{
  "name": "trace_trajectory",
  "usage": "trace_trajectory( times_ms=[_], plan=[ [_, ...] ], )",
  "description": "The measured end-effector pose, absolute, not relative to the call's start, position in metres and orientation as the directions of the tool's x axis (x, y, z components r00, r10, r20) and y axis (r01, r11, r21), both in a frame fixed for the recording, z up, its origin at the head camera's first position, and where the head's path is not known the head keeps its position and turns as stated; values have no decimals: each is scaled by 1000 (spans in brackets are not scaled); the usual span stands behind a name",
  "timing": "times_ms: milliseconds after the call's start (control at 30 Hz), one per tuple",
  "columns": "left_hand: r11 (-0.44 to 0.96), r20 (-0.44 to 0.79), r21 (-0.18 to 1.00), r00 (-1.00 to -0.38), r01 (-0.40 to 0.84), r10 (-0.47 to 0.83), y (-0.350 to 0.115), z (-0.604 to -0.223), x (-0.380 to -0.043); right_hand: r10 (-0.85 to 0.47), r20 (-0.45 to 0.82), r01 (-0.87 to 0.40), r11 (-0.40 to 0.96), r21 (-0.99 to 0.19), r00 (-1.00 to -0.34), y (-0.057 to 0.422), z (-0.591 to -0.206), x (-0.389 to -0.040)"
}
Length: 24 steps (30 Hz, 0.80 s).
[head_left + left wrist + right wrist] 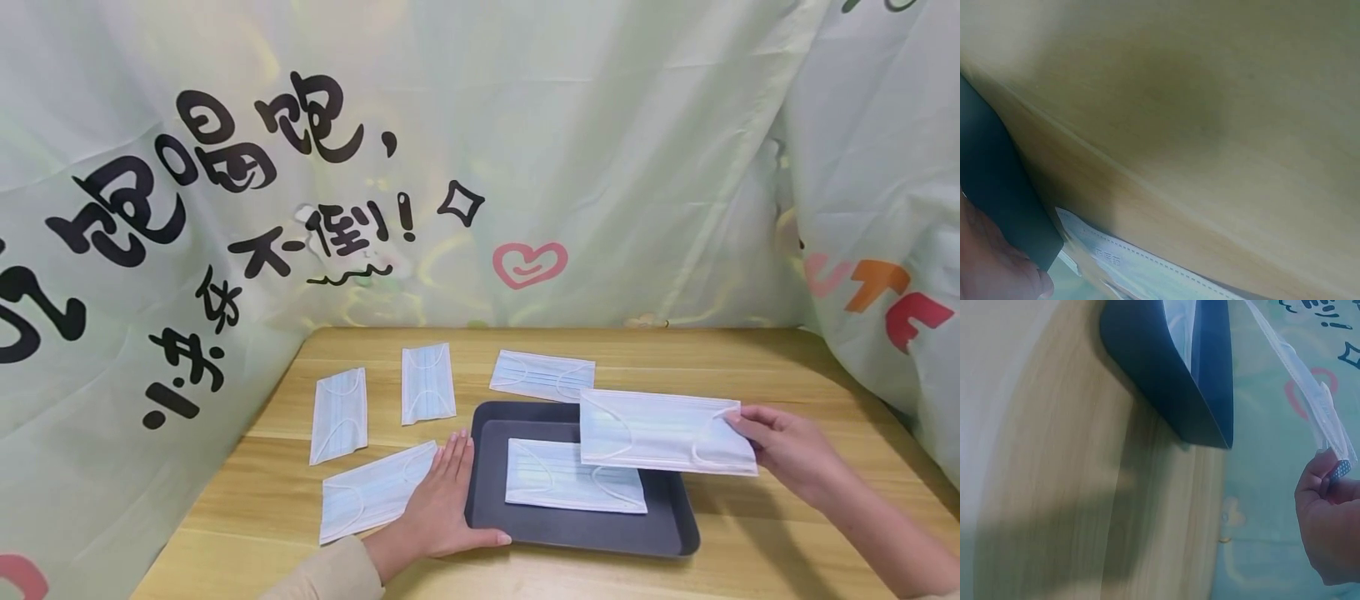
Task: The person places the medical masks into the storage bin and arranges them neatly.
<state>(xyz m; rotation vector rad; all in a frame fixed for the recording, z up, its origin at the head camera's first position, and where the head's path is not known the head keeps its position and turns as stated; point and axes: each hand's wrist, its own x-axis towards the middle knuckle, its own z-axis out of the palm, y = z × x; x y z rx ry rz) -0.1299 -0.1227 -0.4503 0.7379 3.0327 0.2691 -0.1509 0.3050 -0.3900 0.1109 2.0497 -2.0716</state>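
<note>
In the head view, the right hand (791, 450) pinches the right end of a pleated face mask (667, 433) between thumb and fingers, its ear loops on the side facing the camera; the mask is held above the right part of a dark grey rectangular tray (487, 467). Inside the tray lies a second mask (551, 479), partly covered from sight by the held one. The left hand (442, 500) lies along the tray's left edge, fingers straight and thumb spread out along the near edge, gripping nothing. Beside that hand, and partly hidden by it, a slanted mask (367, 496) lies on the wood-grain table (225, 517); farther back are an upright-set mask (339, 417), another like it (428, 383), and a crosswise mask (536, 372) just behind the tray. A pale cloth backdrop (600, 167) with black Chinese characters and a pink heart (529, 265) hangs behind. The left wrist view shows the tray's outer wall at the left, part of the left hand against it, and a mask with a stitched border on the table below. In the right wrist view, thumb and fingers clamp the held mask, seen nearly edge-on, apart from the tray.
</note>
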Motion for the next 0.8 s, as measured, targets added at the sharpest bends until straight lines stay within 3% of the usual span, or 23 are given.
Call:
trace_trajectory(
  times_ms=[800],
  plan=[
    [875, 28, 180, -891, 450, 453, -124, -452, -131, -113, -289, 270, 156, -950, -951, 228, -403, -153]
  ],
)
